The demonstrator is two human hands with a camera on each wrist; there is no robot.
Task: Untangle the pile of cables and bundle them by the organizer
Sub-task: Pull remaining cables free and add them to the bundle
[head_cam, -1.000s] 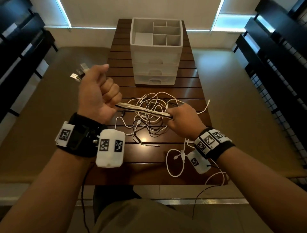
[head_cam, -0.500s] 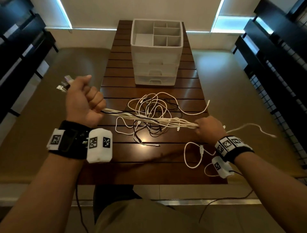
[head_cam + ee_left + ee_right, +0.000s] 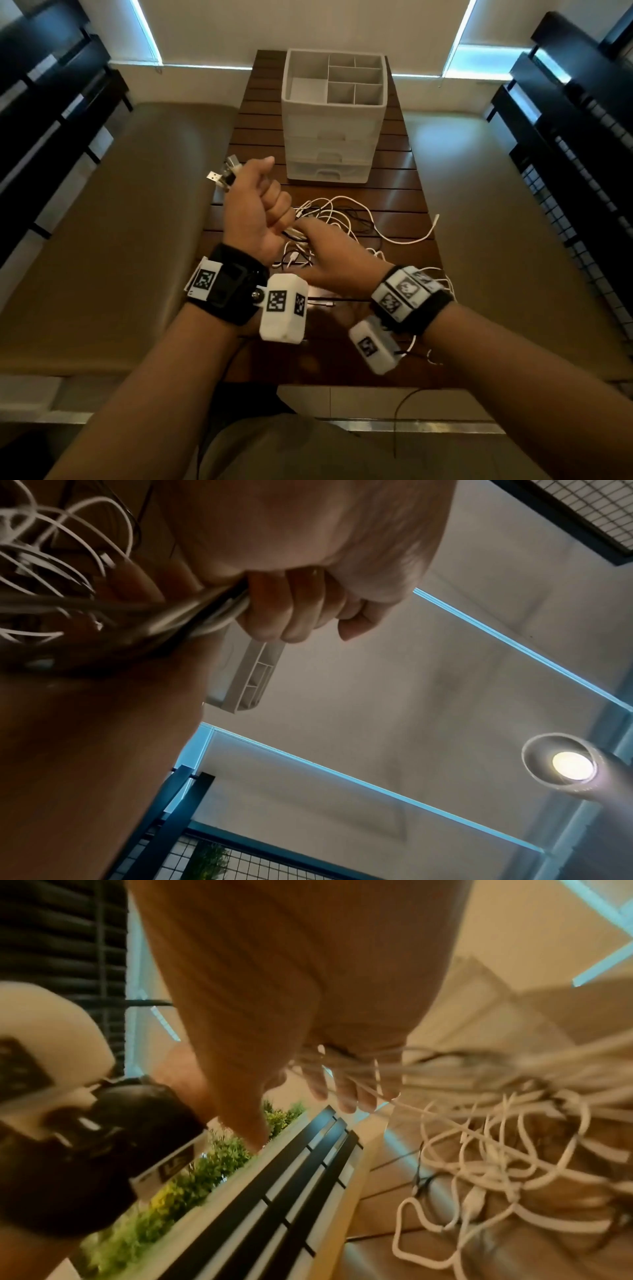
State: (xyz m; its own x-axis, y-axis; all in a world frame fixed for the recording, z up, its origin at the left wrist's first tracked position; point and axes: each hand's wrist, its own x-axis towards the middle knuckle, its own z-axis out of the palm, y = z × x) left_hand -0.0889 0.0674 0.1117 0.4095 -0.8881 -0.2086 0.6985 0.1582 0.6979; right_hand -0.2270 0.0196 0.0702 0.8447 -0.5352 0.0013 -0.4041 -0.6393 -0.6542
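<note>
My left hand [image 3: 257,209] is a raised fist that grips a bundle of white and black cables [image 3: 205,610], with their USB plugs [image 3: 222,176] sticking out of its top. My right hand [image 3: 325,253] sits right beside and under that fist. In the blurred right wrist view its fingers [image 3: 346,1093] look fairly straight with the thumb spread, and the cable strands [image 3: 394,1069] run across them. The loose tangle of cables [image 3: 346,219] lies on the slatted wooden table [image 3: 404,192] behind both hands. The white drawer organizer [image 3: 334,113] stands at the table's far end, its top compartments showing nothing inside.
Padded benches [image 3: 113,222] flank the narrow table on both sides. Dark slatted frames [image 3: 565,130] rise at the far left and right. More white cable loops [image 3: 435,284] trail by my right wrist near the table's right edge.
My right hand slid out to the right along the bundle, then came back beside the left fist. The left hand dipped left and returned up toward the table's middle.
</note>
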